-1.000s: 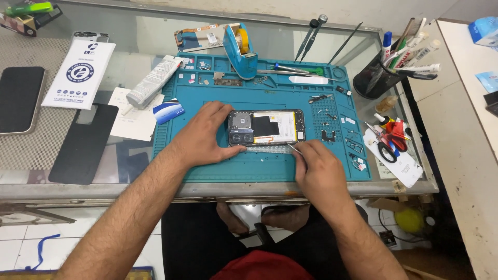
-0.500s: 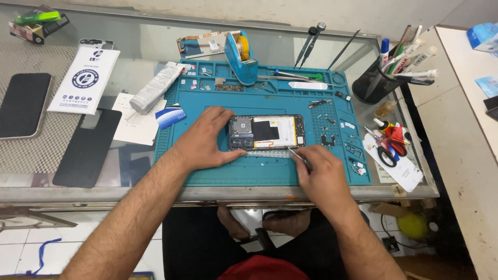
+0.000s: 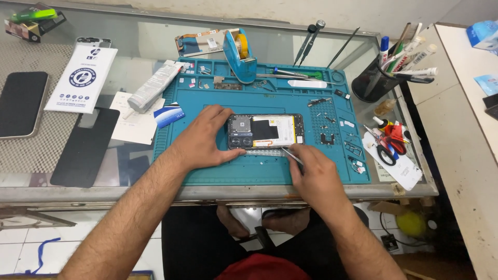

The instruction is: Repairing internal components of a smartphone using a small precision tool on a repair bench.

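An opened phone (image 3: 270, 131), back cover off with its board and battery showing, lies flat on a teal repair mat (image 3: 207, 171). My left hand (image 3: 205, 139) grips the phone's left end, fingers above it and thumb below. My right hand (image 3: 314, 173) holds thin metal tweezers (image 3: 291, 155) whose tips touch the phone's lower edge near its right half.
A blue tape dispenser (image 3: 239, 54), small screws and parts lie on the mat. A black pen cup (image 3: 371, 83) and red scissors (image 3: 386, 145) stand right. Two dark phones (image 3: 21, 103), a white packet (image 3: 83, 78) and a grey tube (image 3: 153, 85) lie left on the glass table.
The hands and phone keep nearly the same pose. The tweezers' tips have stayed at the phone's lower edge; only the camera view shifted slightly.
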